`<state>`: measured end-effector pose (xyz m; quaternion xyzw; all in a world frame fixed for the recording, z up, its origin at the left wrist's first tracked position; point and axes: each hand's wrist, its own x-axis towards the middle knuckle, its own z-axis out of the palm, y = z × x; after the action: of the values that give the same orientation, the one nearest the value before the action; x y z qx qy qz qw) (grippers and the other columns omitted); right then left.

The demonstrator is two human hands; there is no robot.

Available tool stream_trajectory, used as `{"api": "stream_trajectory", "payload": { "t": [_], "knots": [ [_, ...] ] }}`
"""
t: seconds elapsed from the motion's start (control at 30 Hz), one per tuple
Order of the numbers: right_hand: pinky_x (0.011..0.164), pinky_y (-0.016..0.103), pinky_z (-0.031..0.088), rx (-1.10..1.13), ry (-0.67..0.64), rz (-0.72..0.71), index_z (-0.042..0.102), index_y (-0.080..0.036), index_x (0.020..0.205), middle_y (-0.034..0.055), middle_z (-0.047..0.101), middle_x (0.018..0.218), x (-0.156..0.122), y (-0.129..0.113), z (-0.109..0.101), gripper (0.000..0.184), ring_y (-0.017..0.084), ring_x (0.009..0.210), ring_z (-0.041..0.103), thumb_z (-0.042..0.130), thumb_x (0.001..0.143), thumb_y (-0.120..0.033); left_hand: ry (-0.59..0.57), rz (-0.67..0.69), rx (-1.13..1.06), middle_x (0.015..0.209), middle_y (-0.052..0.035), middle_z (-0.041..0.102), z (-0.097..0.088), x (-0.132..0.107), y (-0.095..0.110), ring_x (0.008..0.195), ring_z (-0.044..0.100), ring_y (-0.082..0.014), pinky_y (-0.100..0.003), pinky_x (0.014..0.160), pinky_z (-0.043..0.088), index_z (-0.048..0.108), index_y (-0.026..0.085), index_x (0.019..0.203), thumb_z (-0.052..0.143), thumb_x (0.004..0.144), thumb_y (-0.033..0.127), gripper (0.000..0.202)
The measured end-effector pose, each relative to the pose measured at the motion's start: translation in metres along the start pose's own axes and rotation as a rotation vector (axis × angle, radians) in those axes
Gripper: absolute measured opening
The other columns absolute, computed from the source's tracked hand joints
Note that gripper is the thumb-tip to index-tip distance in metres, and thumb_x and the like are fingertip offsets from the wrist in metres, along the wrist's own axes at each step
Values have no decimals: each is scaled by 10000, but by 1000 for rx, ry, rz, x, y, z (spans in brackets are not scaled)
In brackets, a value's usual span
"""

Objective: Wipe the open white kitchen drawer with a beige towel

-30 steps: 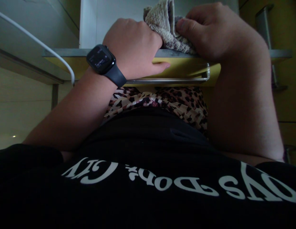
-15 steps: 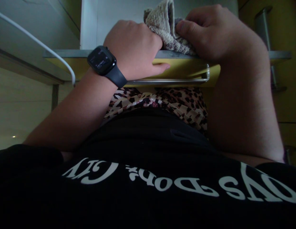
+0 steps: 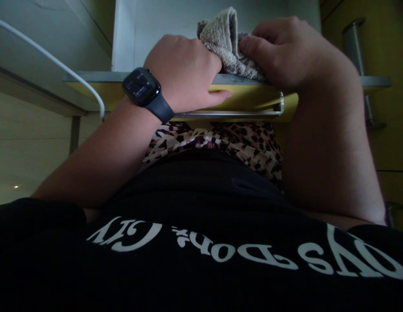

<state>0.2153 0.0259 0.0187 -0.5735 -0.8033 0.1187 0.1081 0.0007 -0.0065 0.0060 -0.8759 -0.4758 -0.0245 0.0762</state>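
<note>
A grey-beige terry cloth (image 3: 220, 41) lies bunched over the top edge of an open drawer's yellow front (image 3: 246, 93). My right hand (image 3: 285, 54) is closed on the cloth's right side, thumb pressed onto it and the other fingers mostly hidden. Just left of the cloth, my left hand (image 3: 183, 71) is hooked over the drawer front. Its thumb points right along the outer face, while its fingertips are out of sight behind the edge. A dark smartwatch (image 3: 143, 86) sits on my left wrist.
The drawer's pale interior (image 3: 165, 17) lies beyond my hands, and a metal handle (image 3: 227, 115) runs along its front. A white cable (image 3: 55, 60) hangs at the left. Yellow cabinet fronts with another handle (image 3: 355, 47) stand at the right.
Drawer, cloth and both hands appear slightly lower in the picture, as the view has shifted a little. Both hands keep the same hold.
</note>
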Motion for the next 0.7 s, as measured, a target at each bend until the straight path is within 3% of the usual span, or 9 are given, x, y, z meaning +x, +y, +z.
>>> {"api": "stream_trajectory", "payload": {
  "t": [0.13, 0.47, 0.7],
  "knots": [
    [716, 305, 245, 9, -2, 4, 613, -170, 888, 12, 456, 748, 0, 1, 0, 448, 115, 673, 343, 454, 1010, -570, -1, -1, 8, 1071, -213, 759, 1, 1, -1, 1164, 721, -492, -646, 939, 578, 784, 72, 1175, 455, 974, 720, 754],
    [725, 306, 273, 11, -17, 6, 662, -169, 931, 38, 555, 798, 0, 1, -1, 463, 131, 686, 367, 456, 1015, -575, -11, -8, 1, 1089, -232, 757, 0, 0, 0, 1156, 714, -512, -661, 920, 562, 784, 62, 1180, 443, 973, 721, 770],
    [751, 314, 314, -3, -14, -2, 646, -175, 915, 33, 520, 777, 0, 2, -1, 482, 133, 691, 374, 437, 1019, -597, -17, -17, 13, 1089, -207, 758, -1, 1, -1, 1160, 724, -474, -607, 936, 569, 780, 76, 1185, 452, 971, 720, 754]
  ]
}}
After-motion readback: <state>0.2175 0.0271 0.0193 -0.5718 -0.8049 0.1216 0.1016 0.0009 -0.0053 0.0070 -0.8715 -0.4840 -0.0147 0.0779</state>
